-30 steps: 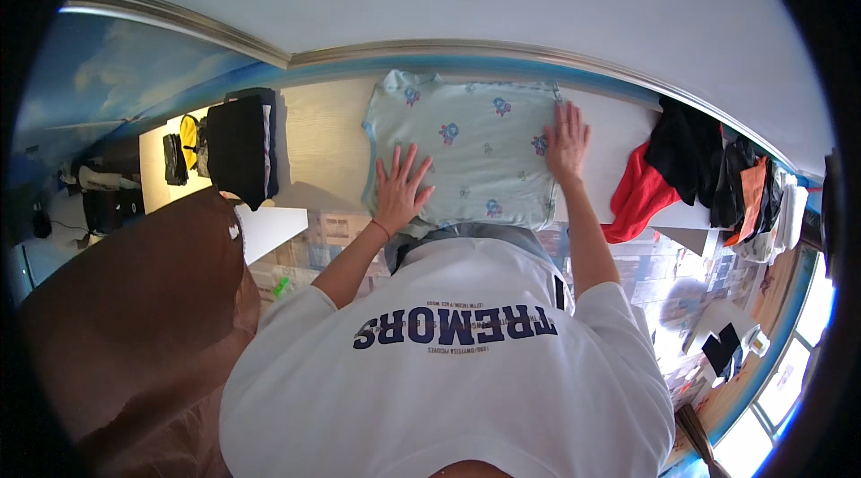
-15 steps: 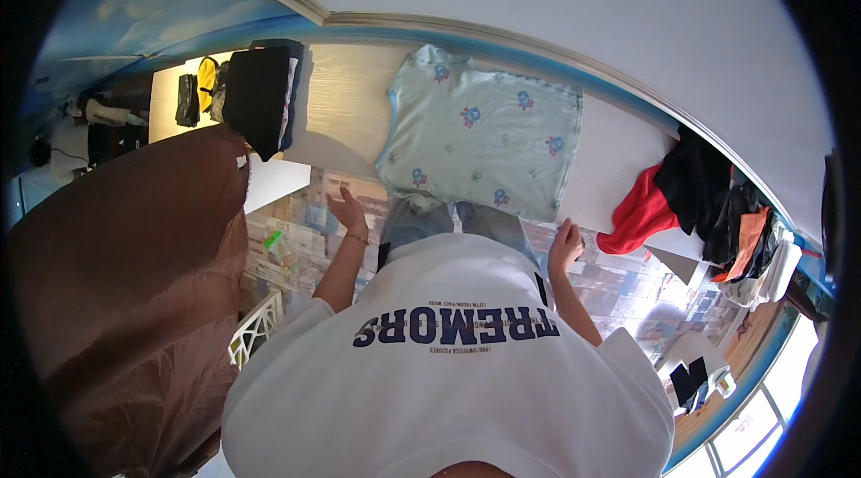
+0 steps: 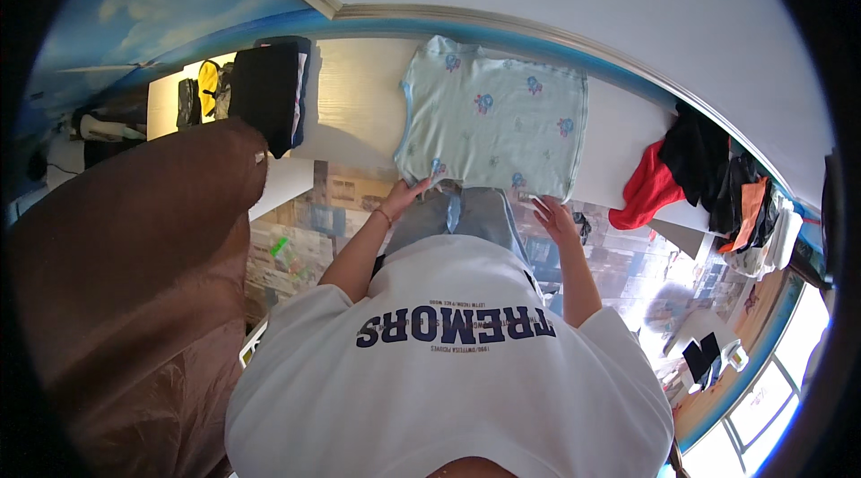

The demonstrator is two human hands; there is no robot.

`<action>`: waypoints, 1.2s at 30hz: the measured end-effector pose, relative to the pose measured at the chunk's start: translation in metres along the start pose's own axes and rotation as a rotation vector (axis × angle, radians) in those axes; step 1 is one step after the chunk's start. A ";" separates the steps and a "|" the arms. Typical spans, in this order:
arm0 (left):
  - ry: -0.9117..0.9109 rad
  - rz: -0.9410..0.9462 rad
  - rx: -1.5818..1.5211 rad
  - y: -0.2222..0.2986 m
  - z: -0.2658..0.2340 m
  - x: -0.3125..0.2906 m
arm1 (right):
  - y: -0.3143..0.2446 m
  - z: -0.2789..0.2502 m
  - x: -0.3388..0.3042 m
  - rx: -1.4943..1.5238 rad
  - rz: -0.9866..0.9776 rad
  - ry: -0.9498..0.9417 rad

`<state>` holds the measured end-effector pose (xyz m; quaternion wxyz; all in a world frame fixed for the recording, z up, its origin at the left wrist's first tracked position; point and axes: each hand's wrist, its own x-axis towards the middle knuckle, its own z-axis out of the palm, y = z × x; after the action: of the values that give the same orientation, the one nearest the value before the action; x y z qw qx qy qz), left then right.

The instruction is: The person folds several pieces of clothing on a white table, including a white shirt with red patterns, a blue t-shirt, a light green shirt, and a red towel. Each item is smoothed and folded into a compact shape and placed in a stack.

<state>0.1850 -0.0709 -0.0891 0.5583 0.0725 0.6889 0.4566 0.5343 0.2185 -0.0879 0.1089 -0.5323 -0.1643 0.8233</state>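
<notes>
A pale mint sleeveless child's top [image 3: 493, 119] with small blue and pink figures lies flat on a long white surface in front of me. My left hand [image 3: 405, 197] is at its near left edge, the fingers closed on the fabric there. By the near right corner is my right hand [image 3: 557, 221], its fingers apart and close to the hem. Whether those fingertips touch the cloth is hard to tell.
Dark folded clothes [image 3: 263, 97] are stacked on the white surface [image 3: 352, 88] at left, beside small yellow and black pieces. At right lie a red garment [image 3: 647, 191], a black garment [image 3: 695, 164] and an orange item [image 3: 749, 216]. Brown fabric [image 3: 134, 281] bulks up at near left.
Both hands have moved to the top's near edge; the left came in from the side and closed on the fabric. The right hand's fingers have spread. The view has shifted slightly.
</notes>
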 end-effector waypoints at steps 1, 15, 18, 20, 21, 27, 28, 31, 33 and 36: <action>0.015 -0.020 0.012 -0.007 -0.002 -0.001 | 0.001 0.007 -0.009 -0.023 -0.010 0.031; -0.130 0.050 -0.015 -0.022 0.000 -0.070 | 0.021 -0.028 -0.059 0.097 -0.046 0.078; -0.171 0.023 -0.070 -0.006 -0.004 -0.080 | 0.006 -0.021 -0.078 0.061 0.006 0.061; -0.184 -0.033 -0.129 0.000 -0.005 -0.089 | -0.004 -0.026 -0.084 0.036 0.067 0.055; -0.189 -0.076 -0.158 0.006 -0.006 -0.095 | -0.009 -0.027 -0.092 0.019 0.101 0.036; -0.309 -0.229 -0.433 -0.026 -0.002 -0.114 | -0.023 -0.032 -0.116 -0.047 0.240 0.048; -0.319 -0.260 -0.448 -0.028 -0.002 -0.114 | -0.024 -0.032 -0.117 -0.051 0.241 0.051; -0.318 -0.302 -0.530 -0.016 0.000 -0.103 | -0.031 -0.030 -0.116 -0.001 0.213 0.004; -0.291 -0.325 -0.666 0.009 -0.002 -0.090 | -0.044 -0.026 -0.105 0.058 0.202 -0.068; -0.251 -0.361 -0.928 0.077 -0.008 -0.061 | -0.081 -0.007 -0.078 0.185 0.194 -0.163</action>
<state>0.1686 -0.0682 0.0082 0.6801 -0.2489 0.3428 0.5983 0.5729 0.2667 0.0063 0.0639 -0.4647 -0.0438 0.8821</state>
